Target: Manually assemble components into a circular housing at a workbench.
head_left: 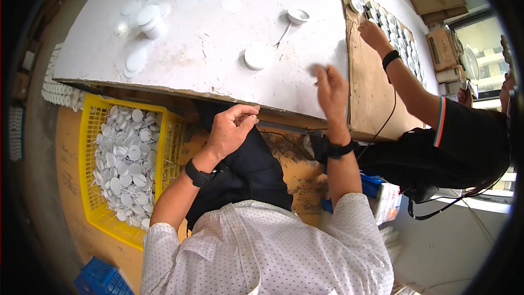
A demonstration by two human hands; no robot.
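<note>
My left hand (232,131) is at the table's front edge, thumb and fingertips pinched together; whatever sits between them is too small to make out. Over the tabletop to the right is my right hand (332,94), its fingers drawn together at a small greyish blur I cannot identify. Ahead and to the left of it lies a round white disc (255,57), flat on the table. Farther off, a shallow white round cup (298,16) rests beside its thin wire lead (283,36). Neither hand touches these pieces.
Stacked white discs (150,22) stand at the table's left. A yellow crate (162,153) full of white round pieces with wires is below. At right, a co-worker's hand (374,35) reaches over a wooden board (364,98) with rows of round parts. A blue crate (102,278) sits lower left.
</note>
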